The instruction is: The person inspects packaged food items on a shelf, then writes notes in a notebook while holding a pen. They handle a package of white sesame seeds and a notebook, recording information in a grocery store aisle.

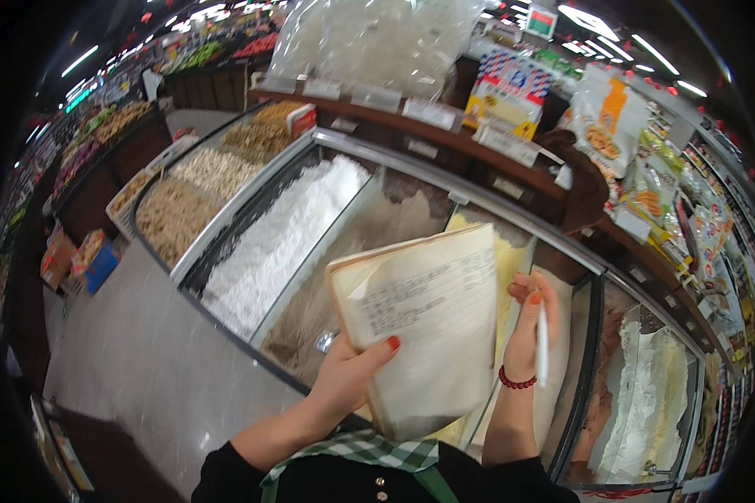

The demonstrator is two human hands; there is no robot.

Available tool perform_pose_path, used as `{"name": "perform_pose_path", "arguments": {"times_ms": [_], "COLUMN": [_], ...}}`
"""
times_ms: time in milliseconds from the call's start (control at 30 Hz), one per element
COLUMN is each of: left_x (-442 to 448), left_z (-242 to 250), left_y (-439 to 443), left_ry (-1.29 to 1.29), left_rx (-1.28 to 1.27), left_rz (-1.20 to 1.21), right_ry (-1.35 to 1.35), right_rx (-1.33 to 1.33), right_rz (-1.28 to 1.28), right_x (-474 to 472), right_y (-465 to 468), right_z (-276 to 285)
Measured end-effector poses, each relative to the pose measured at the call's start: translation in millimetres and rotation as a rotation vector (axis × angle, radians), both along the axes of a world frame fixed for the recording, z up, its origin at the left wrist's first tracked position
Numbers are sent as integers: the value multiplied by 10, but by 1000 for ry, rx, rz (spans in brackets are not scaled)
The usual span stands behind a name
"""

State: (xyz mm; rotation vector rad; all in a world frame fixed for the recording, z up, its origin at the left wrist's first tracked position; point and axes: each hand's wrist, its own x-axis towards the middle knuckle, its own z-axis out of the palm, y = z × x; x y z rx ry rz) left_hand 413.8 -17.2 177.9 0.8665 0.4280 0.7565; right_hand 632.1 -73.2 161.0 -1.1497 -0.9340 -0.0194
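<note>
My left hand (352,374) grips an open notebook (434,339) by its lower left edge, with the thumb lying on the page. The page is lined and bears handwriting in its upper part. To the right of the notebook, my right hand (531,320) is raised and holds a slim white pen (542,346), which points down along the wrist. A dark red bead bracelet (517,379) circles that wrist. Behind the notebook lie glass-divided bins of white powder (289,232), a greyish-brown powder or flour (314,302) and a yellow one (509,258).
Bins of dried goods (217,170) adjoin at the left. A wooden shelf (377,104) with price tags and bagged goods runs behind the bins. More powder bins (642,390) stand at the right. Cardboard boxes (94,258) rest on the grey floor (163,358), lower left.
</note>
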Motion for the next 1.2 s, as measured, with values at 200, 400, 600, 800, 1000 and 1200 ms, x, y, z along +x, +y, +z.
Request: {"name": "perform_pose_path", "arguments": {"times_ms": [200,400,600,800,1000,1200], "left_x": [129,607,1300,1731,2027,2113], "left_z": [27,257,227,379,359,248], "left_y": [307,764,1536,2416,2818,2826], "left_ry": [-108,73,250,78,107,73], "left_rx": [8,384,642,679,646,596], "left_rz": [4,-3,129,165,121,144], "right_ry": [115,201,13,-475,-473,-559], "right_rx": [-343,-217,-123,63,160,275], "right_rz": [581,290,69,-225,9,-107], "right_x": [373,390,746,1191,1189,1188], "right_y": [-112,66,545,1323,1648,2268], "right_z": [-121,218,352,447,758,719]}}
